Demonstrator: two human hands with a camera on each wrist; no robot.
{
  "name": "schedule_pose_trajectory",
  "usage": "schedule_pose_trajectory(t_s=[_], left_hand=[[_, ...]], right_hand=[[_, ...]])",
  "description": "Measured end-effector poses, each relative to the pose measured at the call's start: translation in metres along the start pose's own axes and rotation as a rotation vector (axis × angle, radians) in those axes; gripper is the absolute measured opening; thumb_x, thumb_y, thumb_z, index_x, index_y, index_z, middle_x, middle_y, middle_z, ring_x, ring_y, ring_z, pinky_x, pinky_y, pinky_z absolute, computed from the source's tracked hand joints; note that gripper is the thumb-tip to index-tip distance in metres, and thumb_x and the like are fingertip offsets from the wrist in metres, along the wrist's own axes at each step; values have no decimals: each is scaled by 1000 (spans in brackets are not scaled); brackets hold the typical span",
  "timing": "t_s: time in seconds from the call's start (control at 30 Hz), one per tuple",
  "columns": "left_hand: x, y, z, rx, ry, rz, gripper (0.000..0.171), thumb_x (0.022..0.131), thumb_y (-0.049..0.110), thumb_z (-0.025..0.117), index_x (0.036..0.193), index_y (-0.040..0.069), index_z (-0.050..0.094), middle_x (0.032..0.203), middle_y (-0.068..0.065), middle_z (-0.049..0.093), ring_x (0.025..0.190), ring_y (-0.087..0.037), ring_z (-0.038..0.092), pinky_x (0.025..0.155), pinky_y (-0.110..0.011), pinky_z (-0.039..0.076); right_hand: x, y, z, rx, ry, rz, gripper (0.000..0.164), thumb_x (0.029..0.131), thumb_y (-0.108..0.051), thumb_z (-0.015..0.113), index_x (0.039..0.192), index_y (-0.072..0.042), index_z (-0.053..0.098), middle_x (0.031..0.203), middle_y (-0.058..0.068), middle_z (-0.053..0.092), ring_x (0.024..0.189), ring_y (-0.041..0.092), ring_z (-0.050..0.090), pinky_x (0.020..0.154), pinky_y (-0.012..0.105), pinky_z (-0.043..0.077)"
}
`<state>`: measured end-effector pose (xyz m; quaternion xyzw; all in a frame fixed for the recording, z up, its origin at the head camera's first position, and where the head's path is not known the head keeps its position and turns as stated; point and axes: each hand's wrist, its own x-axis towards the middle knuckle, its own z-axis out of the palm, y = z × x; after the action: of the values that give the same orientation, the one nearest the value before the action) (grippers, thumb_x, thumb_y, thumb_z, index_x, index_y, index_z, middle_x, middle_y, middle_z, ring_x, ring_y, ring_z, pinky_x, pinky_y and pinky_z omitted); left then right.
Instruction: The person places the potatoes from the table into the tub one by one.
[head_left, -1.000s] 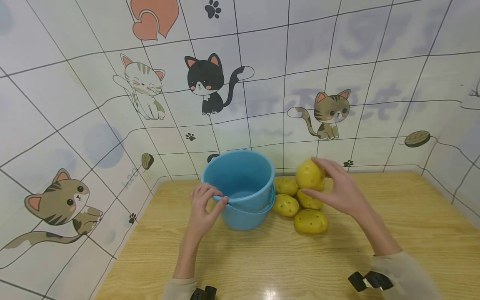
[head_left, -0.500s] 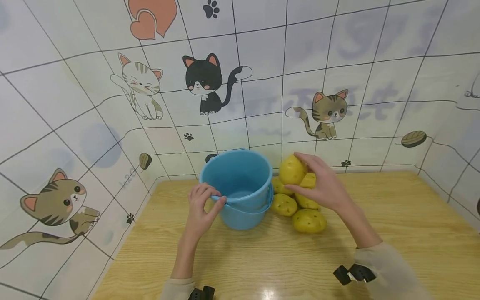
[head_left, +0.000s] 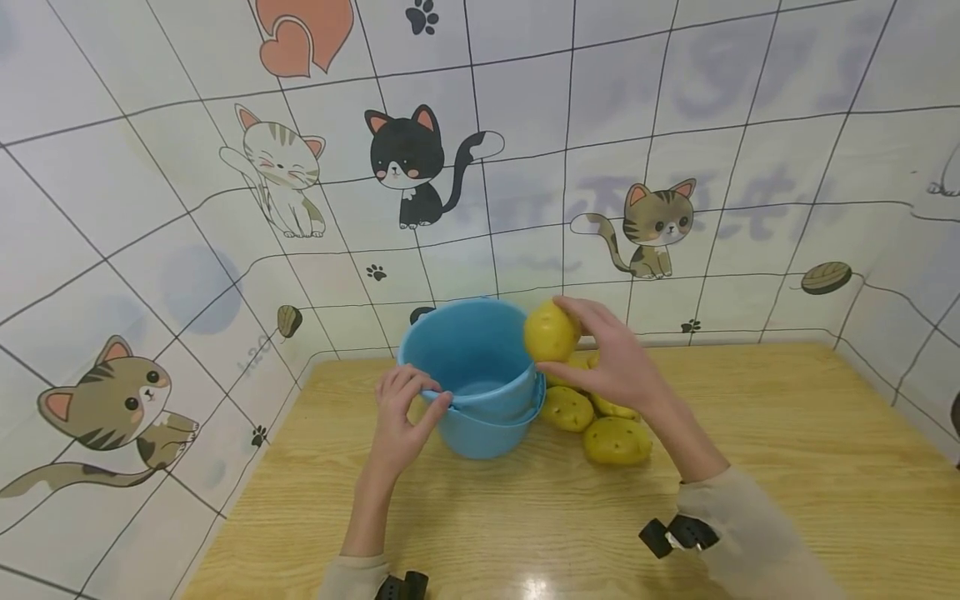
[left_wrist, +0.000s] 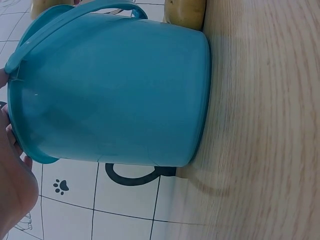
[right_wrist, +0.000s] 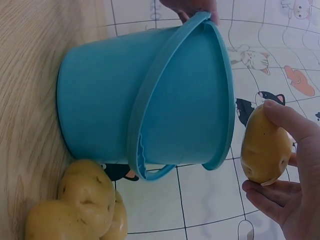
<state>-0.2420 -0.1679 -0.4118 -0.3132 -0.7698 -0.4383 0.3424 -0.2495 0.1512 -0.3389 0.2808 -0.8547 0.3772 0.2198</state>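
A blue bucket (head_left: 487,429) stands upright on the wooden table, its handle hanging down against the near side. My left hand (head_left: 405,421) grips the near-left part of its rim, thumb outside. In my right hand (head_left: 618,358) a yellow potato (head_left: 551,333) is held between thumb and fingers, at the right edge of the bucket's rim and slightly above it. The right wrist view shows this potato (right_wrist: 266,145) apart from the bucket's opening. More potatoes (head_left: 617,441) lie heaped on the table just right of the bucket, partly hidden by my right hand.
The wooden table (head_left: 480,517) runs back to a wall (head_left: 525,225) printed with cartoon cats and grid lines. Another wall (head_left: 97,275) closes the left side. The bucket stands close to the back wall.
My right hand has carried the potato leftward and slightly up, from above the heap to the bucket's rim. My left hand stays on the rim, and the bucket has not moved.
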Motion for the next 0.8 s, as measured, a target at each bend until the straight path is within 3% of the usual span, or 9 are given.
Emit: schedule_pose_trajectory(t_s=[0.23,0.5,0.8], left_hand=[[0,2,-1,-14,-6,0,11,85,8,73,89,16,66,94,-4,59,110,-34,47,103,-60,16],[0,3,-2,-9,-9,8,11,87,9,72,89,19,66,93,-1,59,109,-31,47,102,-59,18],[0,2,-1,2,-12,-1,12,86,8,72,88,17,66,92,-2,58,110,-32,47,102,-59,18]], right_hand=[[10,-14,11,49,-37,3,87,81,-41,85,152,-17,42,147,7,47,119,25,53,93,50,48],[17,-19,28,-23,-62,-41,87,80,-46,84,151,-15,44,148,7,46,119,27,54,91,49,51],[16,-24,38,-76,-94,-25,89,81,-50,82,153,-16,43,149,11,45,122,34,57,90,53,52]])
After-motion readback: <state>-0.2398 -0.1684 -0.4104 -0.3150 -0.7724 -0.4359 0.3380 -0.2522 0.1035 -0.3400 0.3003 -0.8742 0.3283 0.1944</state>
